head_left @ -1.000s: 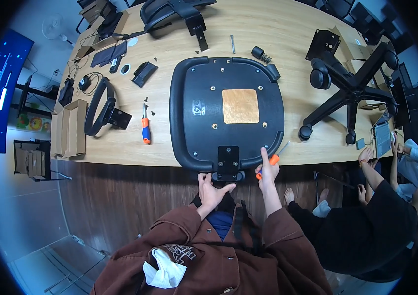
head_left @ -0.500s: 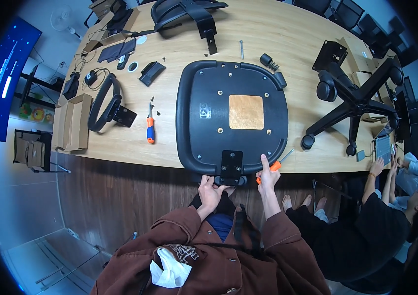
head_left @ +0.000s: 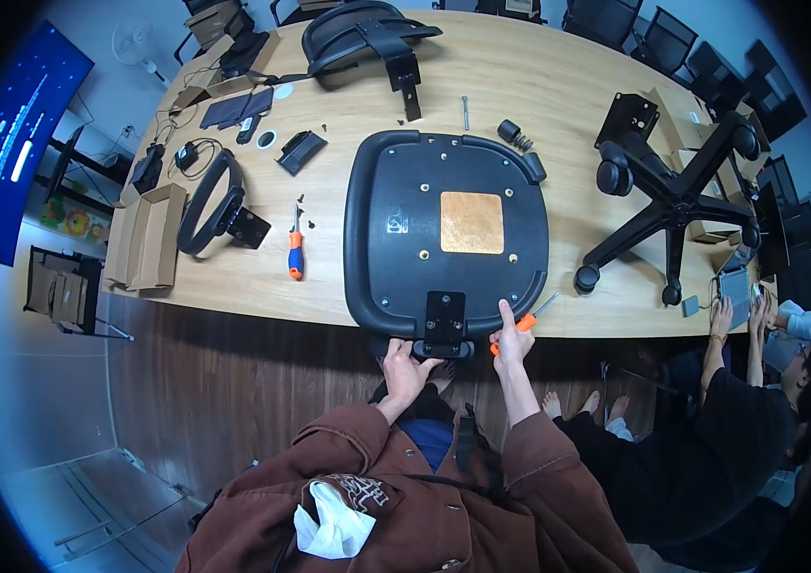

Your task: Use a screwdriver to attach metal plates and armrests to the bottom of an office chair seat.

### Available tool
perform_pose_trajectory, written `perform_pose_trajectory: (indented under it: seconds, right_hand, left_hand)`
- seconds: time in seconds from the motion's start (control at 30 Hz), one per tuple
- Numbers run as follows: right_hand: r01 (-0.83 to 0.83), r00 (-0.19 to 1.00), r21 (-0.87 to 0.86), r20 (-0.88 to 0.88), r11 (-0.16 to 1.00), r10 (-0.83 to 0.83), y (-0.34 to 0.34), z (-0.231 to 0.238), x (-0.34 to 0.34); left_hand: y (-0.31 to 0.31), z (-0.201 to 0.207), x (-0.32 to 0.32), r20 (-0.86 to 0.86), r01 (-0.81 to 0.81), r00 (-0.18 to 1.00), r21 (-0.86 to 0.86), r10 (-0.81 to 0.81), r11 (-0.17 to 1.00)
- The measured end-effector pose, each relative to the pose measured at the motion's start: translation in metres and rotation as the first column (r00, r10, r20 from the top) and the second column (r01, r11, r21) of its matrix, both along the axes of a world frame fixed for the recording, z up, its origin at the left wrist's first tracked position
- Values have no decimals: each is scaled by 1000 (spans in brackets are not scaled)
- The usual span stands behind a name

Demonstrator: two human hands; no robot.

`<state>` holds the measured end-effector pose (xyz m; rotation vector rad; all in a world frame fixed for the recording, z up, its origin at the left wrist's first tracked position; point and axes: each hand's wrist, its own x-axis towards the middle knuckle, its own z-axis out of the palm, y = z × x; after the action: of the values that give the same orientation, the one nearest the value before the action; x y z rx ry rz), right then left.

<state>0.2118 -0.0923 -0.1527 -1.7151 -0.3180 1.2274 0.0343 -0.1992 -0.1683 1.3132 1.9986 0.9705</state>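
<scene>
A black chair seat lies underside up at the table's near edge, with a bare wooden square in its middle. A black metal bracket, bolts showing in it, sits on its near side and joins an armrest that sticks out past the table edge. My left hand is closed on the armrest's left end, its fingertips partly hidden. In my right hand is an orange-handled screwdriver, its shaft pointing up and right; the thumb rests by the seat's near-right rim.
Left on the table lie an orange-blue screwdriver, a second armrest, a black cover and an open cardboard box. A backrest is at the far side. To the right stands a wheeled base; beyond it a person sits at a laptop.
The view has shifted slightly, so the table things sit a little differently in the picture. Both hands keep their places at the seat's near edge, the screwdriver still in the right.
</scene>
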Motion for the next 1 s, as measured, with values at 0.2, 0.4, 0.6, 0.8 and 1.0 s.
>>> perform_pose_trajectory:
  seconds: [0.2,0.4,0.6,0.8,1.0]
  right_hand:
    - [-42,992,9,-120,999,43,-5,-1,11]
    - [-50,988,13,146,999,48,1,13,0]
    - [-156,978,277,180,948,108,46,21,-5]
    - [-540,811,185,372,821,450,91,26,-35]
    - [-538,804,318,471,780,363,107,40,-52]
  left_hand:
    - [15,-1,-25,642,-279,617,-363,455,889]
    - [37,11,-48,19,-695,717,-55,697,717]
    - [77,59,-70,-514,13,840,342,176,939]
    - [144,59,-113,-413,11,880,510,234,860]
    - [186,19,-219,-217,-420,872,127,438,899]
